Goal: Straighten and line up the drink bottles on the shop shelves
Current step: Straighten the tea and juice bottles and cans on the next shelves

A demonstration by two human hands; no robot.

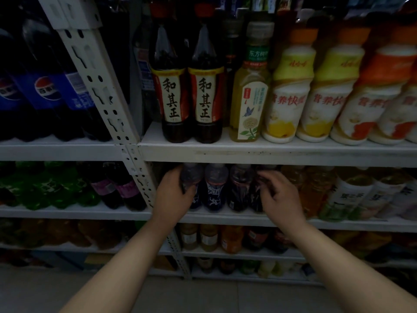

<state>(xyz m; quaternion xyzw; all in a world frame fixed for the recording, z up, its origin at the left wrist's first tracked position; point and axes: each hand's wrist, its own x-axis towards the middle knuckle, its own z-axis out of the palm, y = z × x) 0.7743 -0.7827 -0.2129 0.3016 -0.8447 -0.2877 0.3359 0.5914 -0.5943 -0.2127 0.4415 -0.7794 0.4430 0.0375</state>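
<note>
Left hand (173, 190) grips the leftmost dark bottle (191, 175), right hand (279, 195) the fourth bottle (256, 198)

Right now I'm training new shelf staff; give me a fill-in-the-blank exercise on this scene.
The left hand grips a dark bottle on the shelf directly ____ the brown tea bottles.
Between it and the right hand stand ____ untouched bottles.
The cola bottles have ____ labels.
Missing: below; two; blue.

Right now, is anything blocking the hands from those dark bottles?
Nothing visible. The left hand grips the leftmost dark bottle; the right hand curls round the fourth dark bottle.
</note>
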